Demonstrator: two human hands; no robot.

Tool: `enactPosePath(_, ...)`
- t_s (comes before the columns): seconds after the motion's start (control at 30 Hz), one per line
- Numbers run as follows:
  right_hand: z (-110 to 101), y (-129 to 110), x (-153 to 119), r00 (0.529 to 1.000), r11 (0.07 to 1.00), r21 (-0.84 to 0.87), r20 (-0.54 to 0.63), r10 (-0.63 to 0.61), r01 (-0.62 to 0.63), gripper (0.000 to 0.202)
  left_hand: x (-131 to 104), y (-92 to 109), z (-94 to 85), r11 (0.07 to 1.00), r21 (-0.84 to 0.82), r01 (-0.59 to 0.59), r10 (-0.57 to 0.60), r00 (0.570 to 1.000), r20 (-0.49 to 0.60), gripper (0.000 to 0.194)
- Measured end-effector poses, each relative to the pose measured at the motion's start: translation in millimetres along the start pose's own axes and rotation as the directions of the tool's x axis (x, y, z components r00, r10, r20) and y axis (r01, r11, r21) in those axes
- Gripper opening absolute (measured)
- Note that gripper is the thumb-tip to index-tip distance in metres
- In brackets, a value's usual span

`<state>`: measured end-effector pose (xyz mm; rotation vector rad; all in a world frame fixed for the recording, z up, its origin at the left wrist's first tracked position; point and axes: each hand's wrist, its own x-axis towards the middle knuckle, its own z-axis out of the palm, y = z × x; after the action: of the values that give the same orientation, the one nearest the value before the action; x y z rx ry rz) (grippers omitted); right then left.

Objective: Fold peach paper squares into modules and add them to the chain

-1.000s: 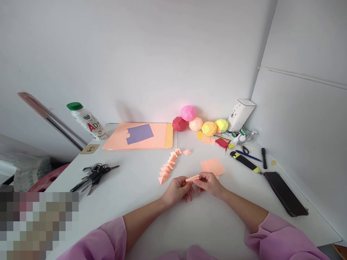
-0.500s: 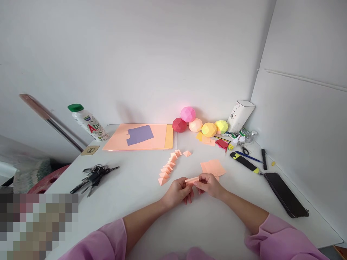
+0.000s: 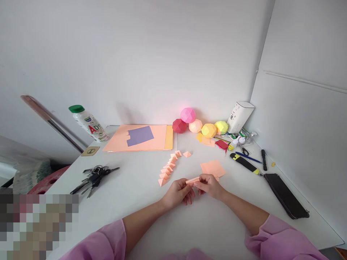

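Between my two hands is a small folded strip of peach paper [image 3: 192, 180]. My left hand [image 3: 177, 192] pinches its left end, and my right hand [image 3: 210, 185] pinches the right end, both thumbs on the near side. Part of the paper is hidden by the fingers. Just beyond my right hand lie flat peach paper squares [image 3: 213, 168], overlapping. A slanting row of folded peach paper pieces [image 3: 167, 168] stands beyond my left hand, with a single folded piece [image 3: 187, 154] apart from it on the right.
Faceted paper balls [image 3: 188, 115] sit against the back wall. Peach sheets [image 3: 116, 141] bear a purple paper piece [image 3: 140, 136]. Keys [image 3: 94, 178] and a green-capped bottle [image 3: 89, 124] are at left. A cutter knife [image 3: 244, 163], scissors [image 3: 245, 152], pen [image 3: 248, 157] and phone [image 3: 286, 195] lie right.
Both hands keep their grip on the folded peach paper, which looks almost unchanged. The whole view has shifted very slightly.
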<state>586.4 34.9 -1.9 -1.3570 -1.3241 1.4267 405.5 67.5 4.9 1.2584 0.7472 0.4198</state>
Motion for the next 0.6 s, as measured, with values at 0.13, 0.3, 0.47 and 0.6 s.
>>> enactPosePath(0.13, -0.1, 1.6, 0.0, 1.0, 1.0, -0.005, 0.002, -0.011, 0.011, 0.033, 0.3, -1.7, -0.7, 1.0, 0.016, 0.003, -0.003, 1.0, -0.003, 0.037)
enactPosePath(0.3, 0.0, 2.2, 0.0, 1.0, 1.0, -0.022, 0.019, -0.015, 0.015, 0.03, -0.2, -3.6, -1.4, 0.999, 0.041, 0.001, -0.002, 1.0, 0.007, 0.033)
enactPosePath(0.47, 1.0, 1.6, -1.2, 0.999, 0.997, -0.061, 0.034, -0.042, 0.044, 0.029, 0.0, -6.2, -1.7, 0.999, 0.033, -0.026, 0.025, 0.999, 0.022, 0.03)
enactPosePath(0.6, 2.8, 0.8, -2.0, 0.997, 0.995, -0.074, 0.053, -0.062, 0.066, 0.022, 0.5, -8.9, -1.6, 0.999, 0.031, -0.037, 0.036, 0.999, 0.02, 0.028)
